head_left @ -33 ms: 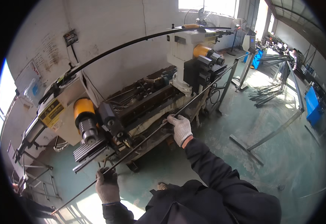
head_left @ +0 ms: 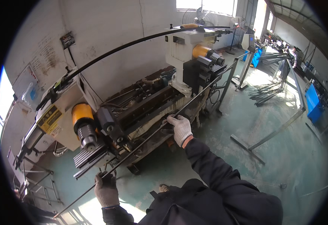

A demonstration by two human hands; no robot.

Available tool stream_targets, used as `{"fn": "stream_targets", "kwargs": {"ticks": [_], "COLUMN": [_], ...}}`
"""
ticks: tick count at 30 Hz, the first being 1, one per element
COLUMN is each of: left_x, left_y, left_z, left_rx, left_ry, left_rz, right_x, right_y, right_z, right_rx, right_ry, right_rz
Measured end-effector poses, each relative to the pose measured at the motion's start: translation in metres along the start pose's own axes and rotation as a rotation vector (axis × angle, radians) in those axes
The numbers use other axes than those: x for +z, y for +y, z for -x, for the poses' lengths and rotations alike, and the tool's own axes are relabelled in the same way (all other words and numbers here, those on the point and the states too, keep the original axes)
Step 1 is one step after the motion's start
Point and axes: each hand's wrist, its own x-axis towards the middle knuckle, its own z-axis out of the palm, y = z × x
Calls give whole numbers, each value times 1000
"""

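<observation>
A long thin metal rod (head_left: 148, 139) runs slantwise in front of me, from the lower left up to the far right. My right hand (head_left: 181, 130), in a pale knit glove with dark fingers, is closed around its middle part. Farther down the rod, my left hand (head_left: 107, 190) wears a matching glove and has its fingers closed on it. Behind the rod stands a two-headed machine, with a yellow-and-black spindle (head_left: 84, 123) on the left and another yellow spindle (head_left: 205, 52) on the right. Several grey bars (head_left: 91, 155) lie beneath the left spindle.
A metal stand (head_left: 278, 134) on the right carries bundles of dark rods (head_left: 264, 93). Blue cabinets (head_left: 313, 99) and a person (head_left: 291, 58) are farther off. At the lower left is a metal frame rack (head_left: 40, 183), with part of another person beside it.
The view has shifted slightly. My left hand's fingers look a little more raised around the rod; my right hand keeps its hold in nearly the same place.
</observation>
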Motion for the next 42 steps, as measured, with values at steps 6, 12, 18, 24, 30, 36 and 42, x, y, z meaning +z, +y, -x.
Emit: {"fn": "stream_targets", "kwargs": {"ticks": [6, 12, 18, 24, 30, 36, 42], "left_x": [-4, 54, 116, 125, 124, 140, 142], "left_y": [-4, -37, -67, -95, -95, -89, -85], "left_z": [-86, -121, -140, -161, -162, -154, -159], "left_rx": [-27, -5, -204, -247, -243, -286, -302], "left_ry": [-10, 48, 95, 247, 256, 261, 291], "left_rz": [-139, -183, 0, 25, 30, -29, -98], "right_x": [3, 1, 2, -2, -7, -9, -4], "right_y": [-15, -27, -18, -5, -6, 0, 1], "right_z": [-99, -148, -156, -166, -168, -168, -166], "right_rx": [54, 62, 137, 142, 176, 173, 186], "right_ry": [11, 62, 15, 17, 32, 46, 45], "right_rz": [20, 37, 1, 3, -5, -54, -97]}}
